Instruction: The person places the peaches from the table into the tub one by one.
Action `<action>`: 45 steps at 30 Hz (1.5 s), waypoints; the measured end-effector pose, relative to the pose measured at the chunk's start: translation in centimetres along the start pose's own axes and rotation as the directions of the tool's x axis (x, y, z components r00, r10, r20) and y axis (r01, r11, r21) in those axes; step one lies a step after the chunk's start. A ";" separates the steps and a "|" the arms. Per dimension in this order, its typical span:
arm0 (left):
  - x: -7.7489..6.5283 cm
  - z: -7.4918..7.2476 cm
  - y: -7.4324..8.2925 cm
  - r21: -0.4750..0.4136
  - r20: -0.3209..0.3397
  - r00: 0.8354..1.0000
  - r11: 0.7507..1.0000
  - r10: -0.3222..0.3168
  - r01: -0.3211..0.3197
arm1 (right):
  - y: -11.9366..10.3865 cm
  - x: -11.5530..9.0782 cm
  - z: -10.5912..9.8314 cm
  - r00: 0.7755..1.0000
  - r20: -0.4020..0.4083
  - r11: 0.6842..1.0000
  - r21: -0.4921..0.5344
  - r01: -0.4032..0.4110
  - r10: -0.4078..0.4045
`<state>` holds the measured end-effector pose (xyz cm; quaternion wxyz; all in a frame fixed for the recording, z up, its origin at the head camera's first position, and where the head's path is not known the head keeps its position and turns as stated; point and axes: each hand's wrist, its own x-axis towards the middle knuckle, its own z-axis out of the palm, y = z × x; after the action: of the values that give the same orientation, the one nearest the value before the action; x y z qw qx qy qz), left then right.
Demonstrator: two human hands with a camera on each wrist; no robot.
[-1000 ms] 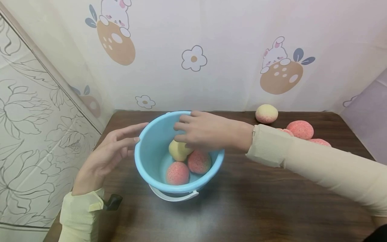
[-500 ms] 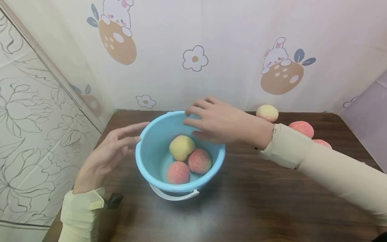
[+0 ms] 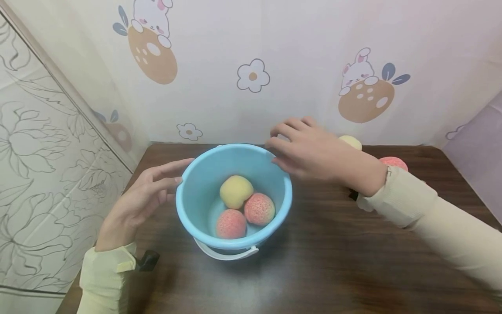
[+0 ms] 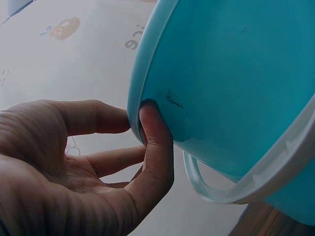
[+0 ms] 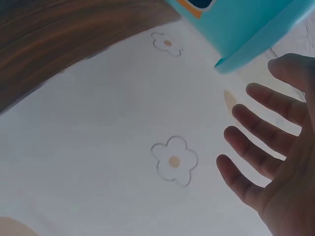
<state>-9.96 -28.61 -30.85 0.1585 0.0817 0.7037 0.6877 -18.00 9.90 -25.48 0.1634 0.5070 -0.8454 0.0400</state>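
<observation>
A light-blue bucket stands on the dark wooden table, with a yellow peach and two pink speckled peaches inside it. My left hand touches the bucket's outer left side. In the left wrist view its thumb lies against the wall just under the rim, and another fingertip meets the rim's edge. Beyond the bucket's right rim, my right hand is raised and holds nothing. Its fingers are spread and slightly bent in the right wrist view, near the bucket.
At the back right, a pale yellow peach and a pink peach are partly hidden by my right arm. The bucket's white handle hangs at its front. A patterned cloth wall rises behind the table.
My right hand has come up out of the bucket and moved right past its rim, uncovering the yellow peach inside. My left hand stays at the bucket's left side.
</observation>
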 end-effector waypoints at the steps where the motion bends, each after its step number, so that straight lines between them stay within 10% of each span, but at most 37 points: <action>1: 0.0 0.0 0.0 -0.001 -0.001 1.000 1.000 -0.003 0.003 | 0.2 -0.3 -0.1 1.000 -0.004 1.000 0.004 -0.015 0.015; 23: -0.7 0.4 0.4 0.057 -0.024 0.998 0.997 -0.050 0.051 | 3.7 -6.1 0.4 0.966 -0.001 0.965 0.037 -0.260 0.260; 45: -0.8 0.7 0.4 0.050 -0.028 0.997 0.996 -0.067 0.068 | 3.4 -12.0 3.2 0.848 -0.004 0.847 0.058 -0.529 0.530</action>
<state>-9.03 -28.24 -30.36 0.1703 0.0531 0.7254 0.6648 -16.56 20.91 -31.99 0.1404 0.2583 -0.9493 0.1113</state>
